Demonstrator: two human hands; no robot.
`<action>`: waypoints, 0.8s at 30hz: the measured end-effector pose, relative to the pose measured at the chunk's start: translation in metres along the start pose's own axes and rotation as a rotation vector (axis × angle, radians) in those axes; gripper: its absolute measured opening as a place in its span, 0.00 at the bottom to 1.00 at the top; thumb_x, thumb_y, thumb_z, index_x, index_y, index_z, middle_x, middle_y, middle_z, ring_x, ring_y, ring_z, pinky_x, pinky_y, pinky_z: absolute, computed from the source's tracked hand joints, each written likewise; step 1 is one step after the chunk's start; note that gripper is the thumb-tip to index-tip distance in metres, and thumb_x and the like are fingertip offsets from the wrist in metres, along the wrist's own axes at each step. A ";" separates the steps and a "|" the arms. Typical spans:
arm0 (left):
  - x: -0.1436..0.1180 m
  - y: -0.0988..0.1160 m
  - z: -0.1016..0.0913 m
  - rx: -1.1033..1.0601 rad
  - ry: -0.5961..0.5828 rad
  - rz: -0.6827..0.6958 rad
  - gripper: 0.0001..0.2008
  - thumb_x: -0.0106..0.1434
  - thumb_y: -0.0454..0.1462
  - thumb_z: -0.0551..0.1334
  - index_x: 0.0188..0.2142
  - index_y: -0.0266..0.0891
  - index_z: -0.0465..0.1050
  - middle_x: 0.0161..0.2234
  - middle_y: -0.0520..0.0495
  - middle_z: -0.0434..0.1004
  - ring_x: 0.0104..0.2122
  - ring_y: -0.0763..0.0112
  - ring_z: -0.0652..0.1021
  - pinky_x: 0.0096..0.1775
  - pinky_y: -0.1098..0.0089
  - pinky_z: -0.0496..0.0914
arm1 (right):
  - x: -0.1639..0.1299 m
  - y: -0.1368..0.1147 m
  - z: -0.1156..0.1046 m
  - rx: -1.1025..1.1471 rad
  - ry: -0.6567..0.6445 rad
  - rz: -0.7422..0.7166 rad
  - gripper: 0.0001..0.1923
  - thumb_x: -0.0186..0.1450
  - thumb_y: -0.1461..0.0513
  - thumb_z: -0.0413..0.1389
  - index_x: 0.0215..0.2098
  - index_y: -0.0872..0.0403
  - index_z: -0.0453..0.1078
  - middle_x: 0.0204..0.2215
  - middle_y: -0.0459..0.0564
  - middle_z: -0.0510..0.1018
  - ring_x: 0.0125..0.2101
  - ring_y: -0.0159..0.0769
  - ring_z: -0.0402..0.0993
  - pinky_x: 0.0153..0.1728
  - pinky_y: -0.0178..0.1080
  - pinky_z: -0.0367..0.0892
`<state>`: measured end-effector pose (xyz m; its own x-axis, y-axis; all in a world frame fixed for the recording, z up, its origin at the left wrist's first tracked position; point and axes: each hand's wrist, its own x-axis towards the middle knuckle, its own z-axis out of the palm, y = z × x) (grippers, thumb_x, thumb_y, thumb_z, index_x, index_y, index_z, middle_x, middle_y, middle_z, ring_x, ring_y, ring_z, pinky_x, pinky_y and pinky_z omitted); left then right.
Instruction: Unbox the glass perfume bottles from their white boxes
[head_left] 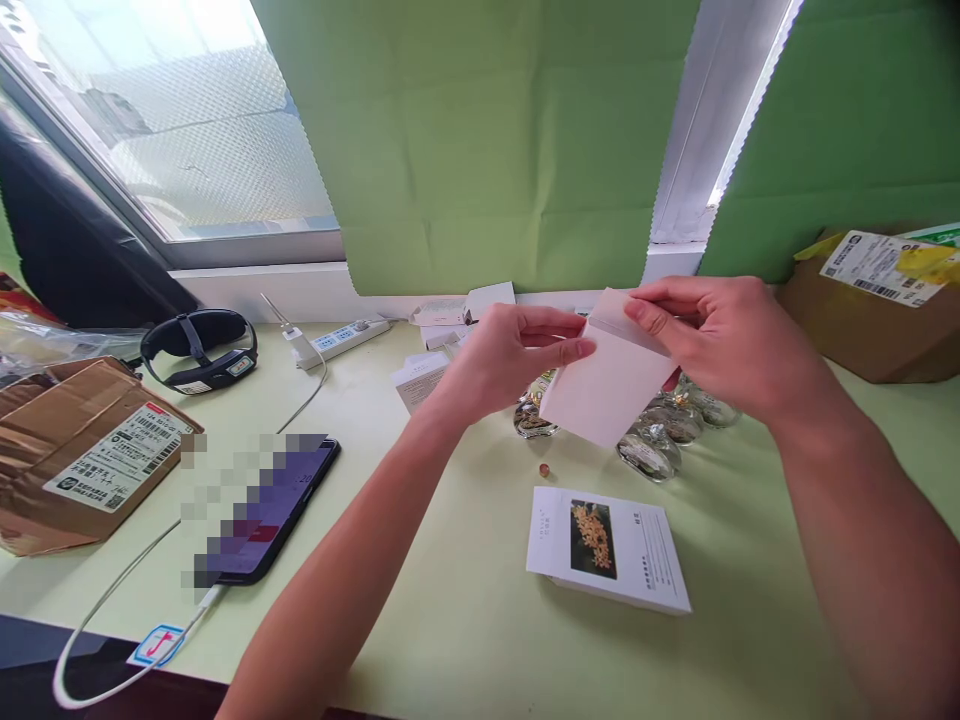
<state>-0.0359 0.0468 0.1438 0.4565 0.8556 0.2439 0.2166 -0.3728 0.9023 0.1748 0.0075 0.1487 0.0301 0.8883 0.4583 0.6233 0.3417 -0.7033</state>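
A small white paper box with a crease near its top is held up above the table, its plain side towards me. My left hand pinches its left edge between thumb and fingers. At the upper right edge, my right hand grips it with the thumb in front. Behind and below are several clear glass bottles, partly hidden by the box and my right hand. Closer to me lies a white box with a flower picture. A small brown round piece rests just beyond it.
On the left are a plugged-in phone, a brown carton and a black headset. A power strip and more white boxes stand further back. A brown parcel sits at the right, by the green blind.
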 end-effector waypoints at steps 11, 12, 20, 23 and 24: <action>0.000 -0.002 0.001 -0.065 -0.056 0.020 0.15 0.61 0.40 0.70 0.48 0.43 0.81 0.44 0.46 0.85 0.43 0.65 0.83 0.47 0.65 0.79 | 0.001 0.001 -0.001 -0.023 -0.012 -0.010 0.15 0.68 0.49 0.57 0.41 0.48 0.80 0.28 0.47 0.81 0.16 0.30 0.69 0.14 0.36 0.66; 0.000 -0.003 0.001 -0.068 -0.045 0.020 0.15 0.60 0.40 0.70 0.47 0.43 0.81 0.43 0.46 0.85 0.43 0.65 0.83 0.46 0.65 0.79 | 0.001 0.002 -0.003 0.019 -0.030 0.021 0.14 0.67 0.49 0.58 0.42 0.47 0.79 0.31 0.48 0.82 0.19 0.33 0.72 0.15 0.36 0.68; 0.002 -0.004 0.000 -0.119 0.062 0.073 0.20 0.59 0.43 0.71 0.51 0.43 0.79 0.43 0.44 0.84 0.42 0.60 0.83 0.38 0.63 0.80 | 0.004 0.014 -0.017 0.352 -0.532 0.322 0.33 0.57 0.60 0.68 0.59 0.40 0.67 0.45 0.48 0.83 0.39 0.44 0.82 0.32 0.43 0.82; 0.002 -0.001 0.001 -0.090 0.042 0.092 0.20 0.61 0.44 0.69 0.52 0.43 0.78 0.44 0.43 0.82 0.44 0.61 0.82 0.39 0.64 0.80 | 0.002 0.011 -0.016 0.388 -0.579 0.291 0.24 0.58 0.60 0.68 0.52 0.47 0.74 0.40 0.50 0.84 0.32 0.40 0.81 0.32 0.42 0.81; 0.001 -0.001 0.001 -0.063 0.051 0.091 0.21 0.62 0.45 0.69 0.54 0.43 0.76 0.46 0.43 0.81 0.46 0.61 0.81 0.40 0.64 0.80 | 0.001 0.010 -0.016 0.383 -0.560 0.283 0.21 0.59 0.60 0.67 0.50 0.48 0.76 0.38 0.50 0.84 0.30 0.39 0.80 0.31 0.42 0.80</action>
<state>-0.0352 0.0473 0.1428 0.4274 0.8368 0.3423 0.1207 -0.4280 0.8957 0.1940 0.0071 0.1510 -0.3178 0.9472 -0.0431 0.3306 0.0681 -0.9413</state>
